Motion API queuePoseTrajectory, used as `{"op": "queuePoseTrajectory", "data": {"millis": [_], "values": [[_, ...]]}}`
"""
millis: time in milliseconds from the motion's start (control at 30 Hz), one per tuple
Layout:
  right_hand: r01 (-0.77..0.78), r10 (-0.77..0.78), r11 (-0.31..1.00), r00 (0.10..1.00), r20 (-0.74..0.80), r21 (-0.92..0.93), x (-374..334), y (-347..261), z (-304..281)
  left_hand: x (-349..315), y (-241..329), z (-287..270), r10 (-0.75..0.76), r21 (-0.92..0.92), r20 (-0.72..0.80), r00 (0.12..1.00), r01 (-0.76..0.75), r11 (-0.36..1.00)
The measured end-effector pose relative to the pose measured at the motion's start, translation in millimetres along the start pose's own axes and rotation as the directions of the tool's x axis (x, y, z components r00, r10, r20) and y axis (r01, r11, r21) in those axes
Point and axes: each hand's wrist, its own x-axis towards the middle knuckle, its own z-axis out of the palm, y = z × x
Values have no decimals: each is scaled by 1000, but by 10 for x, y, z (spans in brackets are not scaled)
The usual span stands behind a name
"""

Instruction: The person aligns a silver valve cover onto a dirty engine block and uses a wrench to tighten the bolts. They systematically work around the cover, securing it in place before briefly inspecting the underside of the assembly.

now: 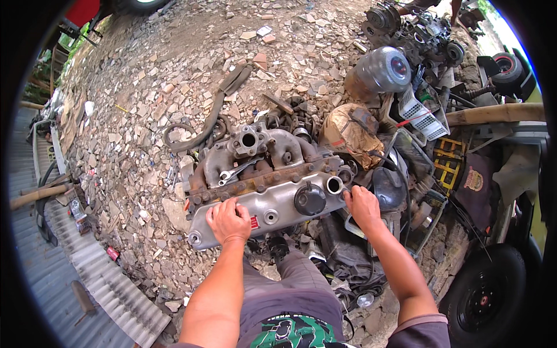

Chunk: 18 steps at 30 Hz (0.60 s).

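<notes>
A silver valve cover [284,210] lies across the top of an engine, in front of my body. My left hand [230,220] is closed over its left part, fingers curled on the far edge. At the cover's right end, beside a round open hole [335,185], my right hand [364,207] grips with bent fingers; its fingertips are partly hidden. Between the hands, a black round cap [310,199] sits on the cover. Just beyond runs a rusty manifold [284,148] with a round flange opening. A wrench [239,168] rests on the manifold.
Broken stone and tile cover the ground [156,104]. A dark hose [214,110] lies beyond the engine. On the right are a clear plastic jug [378,71], a white basket [425,116], engine parts [419,37] and a tire [487,296]. Corrugated sheets [98,255] lie left.
</notes>
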Motion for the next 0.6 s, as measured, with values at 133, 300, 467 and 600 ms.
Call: {"op": "queuePoseTrajectory", "data": {"millis": [133,300,467,600], "values": [[-12,12,1000,995,99,-1,46,-79,-153,3,-3,-13,1,9,-11,1000,-1,1000],[186,-186,982,978,90,18,-10,32,-127,3,-8,-18,5,-10,-16,1000,-5,1000],[298,-286,952,945,161,-61,46,59,-170,-7,5,-15,0,-4,-18,1000,0,1000],[313,-273,941,927,258,-129,111,73,-206,-7,-5,-3,0,-4,-16,1000,0,1000]]}}
